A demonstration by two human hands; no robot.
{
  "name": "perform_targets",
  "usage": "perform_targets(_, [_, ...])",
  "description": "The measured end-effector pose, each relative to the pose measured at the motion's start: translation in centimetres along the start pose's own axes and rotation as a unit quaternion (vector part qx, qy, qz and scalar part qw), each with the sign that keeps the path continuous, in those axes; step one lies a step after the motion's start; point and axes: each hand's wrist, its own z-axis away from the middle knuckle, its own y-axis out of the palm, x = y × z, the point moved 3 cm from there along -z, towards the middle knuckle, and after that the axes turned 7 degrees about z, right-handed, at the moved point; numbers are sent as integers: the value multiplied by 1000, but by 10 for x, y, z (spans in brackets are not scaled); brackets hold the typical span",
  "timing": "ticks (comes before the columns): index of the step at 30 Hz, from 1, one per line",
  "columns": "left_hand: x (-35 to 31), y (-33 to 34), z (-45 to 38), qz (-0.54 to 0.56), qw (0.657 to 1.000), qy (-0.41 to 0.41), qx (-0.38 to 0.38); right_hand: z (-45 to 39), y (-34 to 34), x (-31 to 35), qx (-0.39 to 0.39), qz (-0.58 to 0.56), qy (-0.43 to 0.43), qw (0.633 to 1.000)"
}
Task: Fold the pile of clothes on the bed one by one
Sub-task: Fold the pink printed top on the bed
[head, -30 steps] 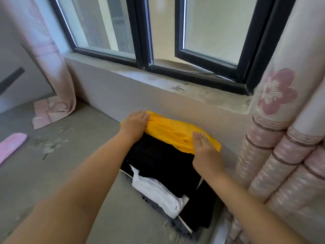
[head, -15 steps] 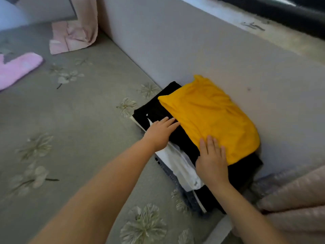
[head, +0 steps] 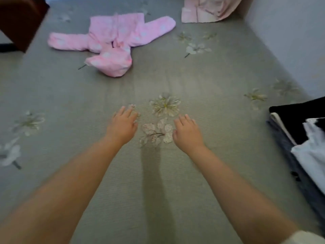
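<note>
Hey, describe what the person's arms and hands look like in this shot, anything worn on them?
Both forearms are bare from the bottom of the frame to the wrists. The left hand and right hand show no gloves, rings, watch or bracelets. The only clothing in view is a bit of pale, off-white sleeve on the right arm at the bottom right corner. No sleeve shows on the left arm.

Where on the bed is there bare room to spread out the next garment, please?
The widest free patch lies around both hands, left hand and right hand, between the pink garment ahead and the folded stack at the right edge. The stack's side by the wall is crowded.
</note>
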Motion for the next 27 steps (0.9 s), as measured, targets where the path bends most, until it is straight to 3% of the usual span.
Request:
perform_targets(4, [123,38,2,41,995,-92,20,-68,76,90,80,-9,-56,995])
perform_targets(8, [183,89,-28,62,989,-126,41,-117,147,140,125,-6,-100,987])
perform_targets(11, [198,123,-62,97,985,-135,42,-140,182,158,89,6,-88,992])
perform_targets(15, [215,138,-113,106,983,-144,-39,-175,194,162,9,9,-72,997])
perform_targets(20, [223,134,-127,119,979,-154,-60,-224,192,170,-7,-2,-55,998])
perform_targets(23, [221,135,-124,141,976,-157,-53,-261,171,172,-118,-13,-57,991])
perform_targets(27, [223,134,-126,145,974,-163,-53,-326,161,168,-82,-10,-52,995])
